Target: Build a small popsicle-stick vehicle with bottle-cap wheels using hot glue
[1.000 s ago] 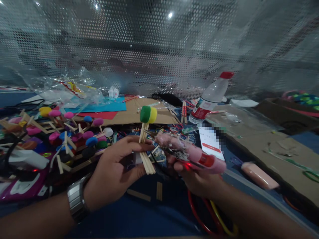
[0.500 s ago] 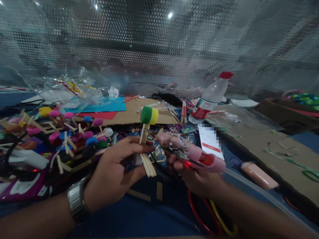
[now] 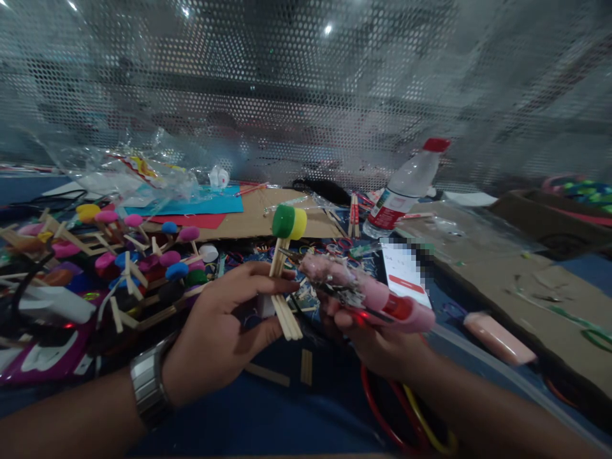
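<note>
My left hand, with a metal watch at its wrist, pinches a small bundle of wooden sticks. A green and yellow round piece sits on top of the sticks, which lean slightly. In my right hand is a pink glue gun, smeared with grey residue and showing a red light. Its metal nozzle points left, close to the sticks just below the coloured piece; whether it touches them I cannot tell. The fingers of my right hand are partly hidden beneath the gun.
Many stick pieces with coloured round caps crowd the left side. A bottle with a red cap and a phone stand and lie at right. Cardboard lies behind; red-handled scissors are below my right hand.
Almost nothing differs. Both hands, the sticks and the glue gun keep the same pose, with only a very slight shift of the whole view.
</note>
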{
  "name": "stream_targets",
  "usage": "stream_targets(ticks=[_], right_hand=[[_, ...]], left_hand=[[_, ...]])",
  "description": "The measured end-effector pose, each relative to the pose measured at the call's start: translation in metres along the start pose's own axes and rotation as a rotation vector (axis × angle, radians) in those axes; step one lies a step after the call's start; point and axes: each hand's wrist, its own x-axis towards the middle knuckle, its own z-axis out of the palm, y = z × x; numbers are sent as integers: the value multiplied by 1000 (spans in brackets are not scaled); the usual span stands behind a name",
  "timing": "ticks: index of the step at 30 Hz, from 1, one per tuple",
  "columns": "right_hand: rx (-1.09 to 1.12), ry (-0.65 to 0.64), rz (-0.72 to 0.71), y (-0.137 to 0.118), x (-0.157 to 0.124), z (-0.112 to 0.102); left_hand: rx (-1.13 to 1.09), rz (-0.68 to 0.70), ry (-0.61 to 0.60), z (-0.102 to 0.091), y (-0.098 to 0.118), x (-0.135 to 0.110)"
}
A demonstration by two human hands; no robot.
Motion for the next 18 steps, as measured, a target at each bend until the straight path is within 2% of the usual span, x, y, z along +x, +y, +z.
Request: stream_targets(ticks=[5,18], right_hand=[[56,-12,28,-1,0,0],[6,-19,-1,2,-1,-1]], left_hand=[[-5,-5,8,0,1,1],[0,-8,-2,0,0,0]])
